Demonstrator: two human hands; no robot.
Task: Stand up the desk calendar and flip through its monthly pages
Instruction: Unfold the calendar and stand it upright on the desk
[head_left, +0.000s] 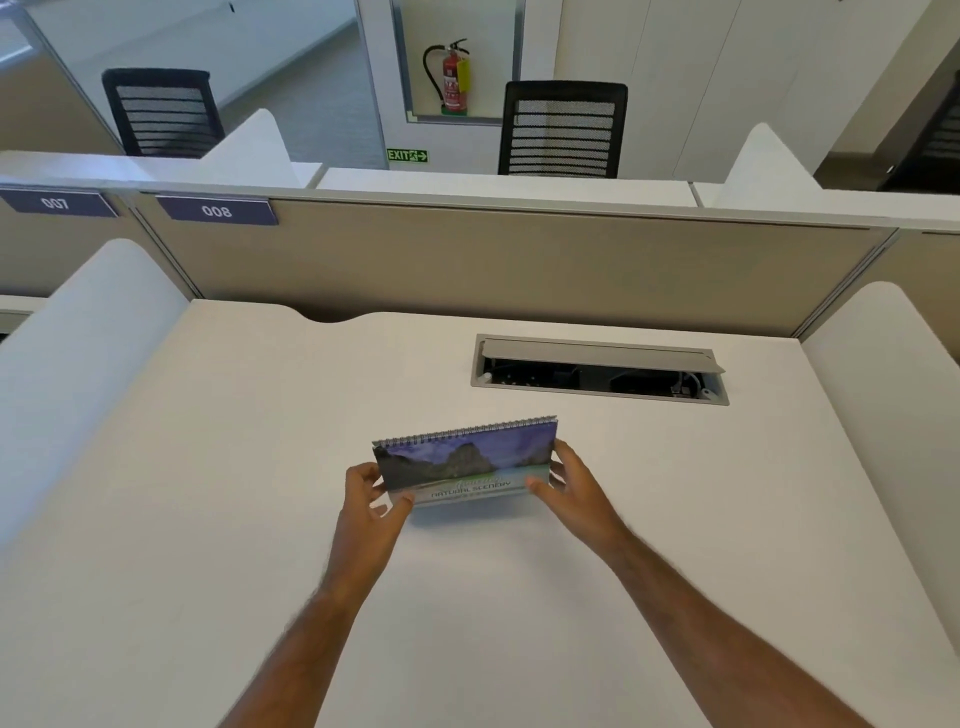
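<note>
The desk calendar (464, 462) is in the middle of the white desk (218, 467), its spiral binding along the top edge. Its cover shows a mountain and water scene with the words "Natural Scenery". It leans back, held by both ends. My left hand (371, 501) grips its lower left corner, thumb on the front. My right hand (566, 486) grips the right end, thumb on the front near the bottom edge. The calendar's base and back are hidden.
An open cable tray (597, 371) with a raised grey lid is set into the desk behind the calendar. White side dividers (83, 343) flank the desk, and a beige partition (493, 260) closes off the back. Black chairs stand beyond it.
</note>
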